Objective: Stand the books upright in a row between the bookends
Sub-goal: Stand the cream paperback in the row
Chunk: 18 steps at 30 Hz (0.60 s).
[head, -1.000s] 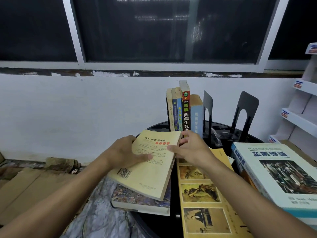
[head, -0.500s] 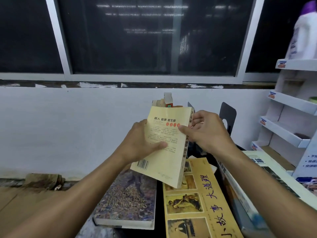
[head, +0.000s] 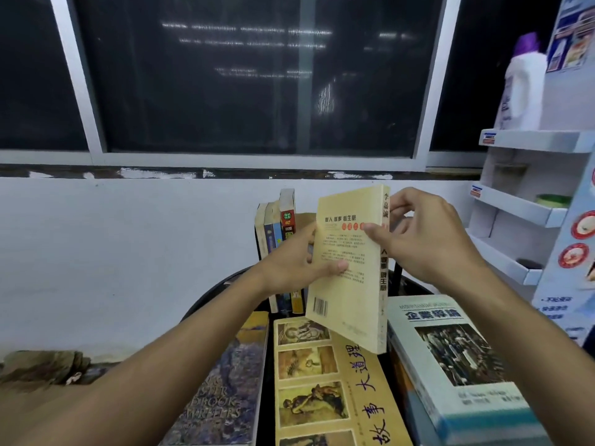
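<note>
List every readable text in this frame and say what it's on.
"企業導論": white-and-blue book cover.
"李嘉誠": spine of the held yellow book.
"大道理", "故事": flat picture-cover book.
"WRITERS": flat painted-cover book, left; rest blurred.
"02": red spine of an upright book.
Unreadable: yellow book's small print and barcode, shelf labels, bottle.

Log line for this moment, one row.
left hand, right hand: hold yellow book, nearly upright | standing row: behind it | flat books: three
</note>
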Available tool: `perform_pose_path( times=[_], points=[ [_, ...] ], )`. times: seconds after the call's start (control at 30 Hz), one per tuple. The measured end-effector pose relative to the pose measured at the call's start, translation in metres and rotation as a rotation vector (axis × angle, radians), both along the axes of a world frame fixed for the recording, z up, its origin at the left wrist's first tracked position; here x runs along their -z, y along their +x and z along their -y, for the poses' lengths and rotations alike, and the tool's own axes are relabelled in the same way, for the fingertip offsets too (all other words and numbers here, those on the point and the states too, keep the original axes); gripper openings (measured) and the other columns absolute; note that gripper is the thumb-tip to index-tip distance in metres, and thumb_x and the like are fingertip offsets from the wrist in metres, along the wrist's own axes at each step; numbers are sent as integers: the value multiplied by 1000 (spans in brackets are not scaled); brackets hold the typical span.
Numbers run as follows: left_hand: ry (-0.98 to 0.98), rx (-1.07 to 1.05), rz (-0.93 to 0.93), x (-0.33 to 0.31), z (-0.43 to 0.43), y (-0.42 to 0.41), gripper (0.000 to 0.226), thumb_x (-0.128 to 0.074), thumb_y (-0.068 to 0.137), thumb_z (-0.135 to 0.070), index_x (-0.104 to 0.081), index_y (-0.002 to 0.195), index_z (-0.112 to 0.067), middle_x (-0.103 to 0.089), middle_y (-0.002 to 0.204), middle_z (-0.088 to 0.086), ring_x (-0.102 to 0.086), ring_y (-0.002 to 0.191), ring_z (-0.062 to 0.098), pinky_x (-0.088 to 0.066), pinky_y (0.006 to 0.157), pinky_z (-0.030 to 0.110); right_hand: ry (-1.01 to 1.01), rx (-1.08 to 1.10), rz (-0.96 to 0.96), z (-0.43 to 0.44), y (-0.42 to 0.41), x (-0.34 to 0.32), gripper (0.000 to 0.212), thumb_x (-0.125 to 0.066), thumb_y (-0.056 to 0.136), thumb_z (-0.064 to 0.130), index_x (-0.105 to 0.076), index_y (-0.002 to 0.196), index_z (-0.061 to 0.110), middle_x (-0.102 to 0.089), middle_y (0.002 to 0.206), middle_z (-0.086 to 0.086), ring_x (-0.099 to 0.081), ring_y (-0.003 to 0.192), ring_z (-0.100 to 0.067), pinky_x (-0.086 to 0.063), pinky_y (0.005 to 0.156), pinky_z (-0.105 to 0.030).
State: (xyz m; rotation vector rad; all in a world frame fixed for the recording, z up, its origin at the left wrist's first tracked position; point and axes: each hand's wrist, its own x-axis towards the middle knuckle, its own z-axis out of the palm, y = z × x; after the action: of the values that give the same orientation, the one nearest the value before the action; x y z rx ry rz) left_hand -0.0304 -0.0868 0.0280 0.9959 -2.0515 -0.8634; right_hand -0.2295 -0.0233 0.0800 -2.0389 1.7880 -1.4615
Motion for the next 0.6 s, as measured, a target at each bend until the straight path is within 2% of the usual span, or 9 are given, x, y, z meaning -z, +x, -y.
perform_pose_path(
  times=[0.07, 0.13, 0.2, 0.27, 0.33, 0.4, 0.53, 0.6],
  points=[
    [-4, 11, 37, 2, 4, -3, 64, -75, 86, -42, -43, 141, -34, -63, 125, -18, -64, 112, 4, -58, 93, 30, -2, 19, -25, -1, -3, 1, 23, -81, 83, 31, -63, 93, 21, -65, 88, 12, -60, 75, -5, -38, 55, -18],
    [-39, -22, 112, 3, 11, -5, 68, -74, 87, -44, -42, 145, -33, -56, 138, -13, -59, 119, 6, -53, 98, 27, -6, 34, -29, 1, -7, 2, 23, -81, 82, 29, -63, 94, 20, -65, 87, 12, -61, 74, -4, -37, 54, -17],
    [-145, -141, 187, 4, 20, -7, 71, -73, 88, -43, -41, 149, -26, -46, 147, -7, -55, 122, 9, -53, 99, 29, 1, 47, -23, 3, -9, 4, 24, -81, 82, 28, -62, 94, 19, -65, 85, 12, -63, 75, -8, -39, 54, -18],
    [-319, -263, 199, 5, 29, -8, 58, -71, 92, -34, -50, 144, -21, -47, 145, -4, -54, 123, 10, -52, 103, 34, 7, 59, -19, 4, -11, 7, 24, -81, 82, 28, -62, 93, 18, -66, 86, 10, -66, 77, -13, -42, 56, -20],
    [-526, -366, 244, 4, 38, -8, 42, -68, 93, -27, -61, 134, -25, -53, 136, -10, -47, 126, 9, -39, 111, 40, 7, 69, -25, 5, -11, 8, 23, -81, 81, 28, -61, 90, 19, -66, 84, 9, -66, 77, -13, -43, 56, -20],
    [-664, -486, 365, 1, 46, -7, 36, -68, 91, -31, -66, 127, -34, -53, 138, -17, -37, 135, 8, -21, 112, 45, 3, 72, -34, 6, -10, 9, 22, -80, 81, 27, -61, 90, 19, -64, 82, 12, -62, 75, -4, -40, 55, -17],
    [-648, -572, 579, 1, 59, -5, 33, -66, 89, -41, -65, 122, -41, -48, 146, -21, -19, 150, 14, -4, 110, 62, -19, 75, -48, 9, -4, 8, 22, -80, 81, 26, -62, 90, 18, -61, 79, 15, -56, 72, 4, -34, 50, -7],
    [-644, -580, 644, 5, 61, -3, 34, -66, 89, -41, -63, 123, -42, -53, 142, -24, -17, 151, 16, 0, 110, 66, -20, 68, -55, 10, -2, 8, 22, -79, 82, 26, -61, 92, 17, -62, 82, 14, -54, 73, 6, -38, 51, -4]
  ],
)
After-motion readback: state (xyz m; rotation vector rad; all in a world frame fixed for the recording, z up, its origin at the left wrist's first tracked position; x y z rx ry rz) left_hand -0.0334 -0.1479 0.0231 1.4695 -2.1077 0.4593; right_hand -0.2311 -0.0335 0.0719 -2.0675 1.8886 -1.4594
